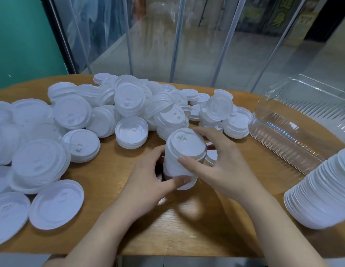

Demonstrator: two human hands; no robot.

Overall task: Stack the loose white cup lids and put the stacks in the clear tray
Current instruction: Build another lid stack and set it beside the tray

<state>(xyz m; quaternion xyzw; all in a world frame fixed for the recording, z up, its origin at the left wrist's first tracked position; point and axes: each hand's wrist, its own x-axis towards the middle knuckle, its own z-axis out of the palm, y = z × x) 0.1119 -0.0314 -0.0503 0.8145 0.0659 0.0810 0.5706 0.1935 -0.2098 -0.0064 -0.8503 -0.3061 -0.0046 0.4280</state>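
- Both hands are working one short stack of lids [182, 160] just above the wooden surface [187, 224], near its front middle; the left hand [146, 182] is cupping the stack's lower side, its fingers curled round it and the thumb pressing the bottom rim.
- The right hand [221, 168] is gripping the upper part of the same stack, thumb on the near rim of the top lid and fingers reaching over the far side; neither hand is lying flat or spread wide.
- Advice for the step in hand: the rims are probably needing to be squared by pressing evenly from both sides, so that the lids are nesting fully; a tilted lid is likely to be springing the stack apart when it is being carried.
- The clear tray [295, 132] is lying to the right, apparently holding no lids yet; the held stack is sitting well apart from it.
- Count: two hands; one tray; one held stack; one tall finished stack [320, 191] leaning at the right edge.
- The loose white lids [75, 112] are lying heaped across the left and middle of the surface, some already in small stacks; they are numbering several dozen, too overlapped for an exact count.
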